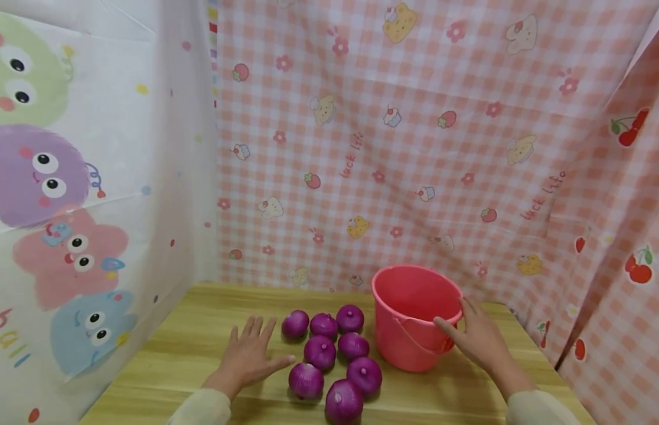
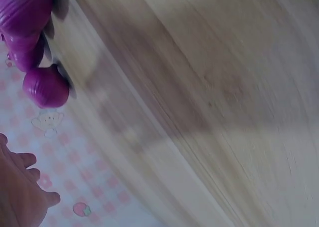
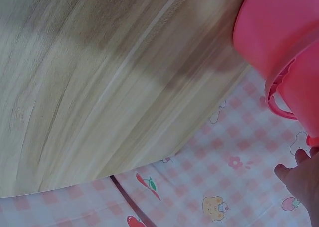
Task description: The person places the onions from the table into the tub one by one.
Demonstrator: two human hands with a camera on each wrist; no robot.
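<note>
Nearest onion (image 1: 344, 404) fronts seven other onions (image 1: 320, 353), cluster lying between hands. I see left hand (image 1: 248, 358) spread wide, empty, just beside them; right hand (image 1: 479, 334), fingers loosely extended, touches pink bucket's (image 1: 406, 349) right rim.

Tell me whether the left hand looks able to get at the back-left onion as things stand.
Probably yes: the left hand has its fingers spread and holds nothing, and in the head view only tabletop shows between it and the back-left onion.
</note>
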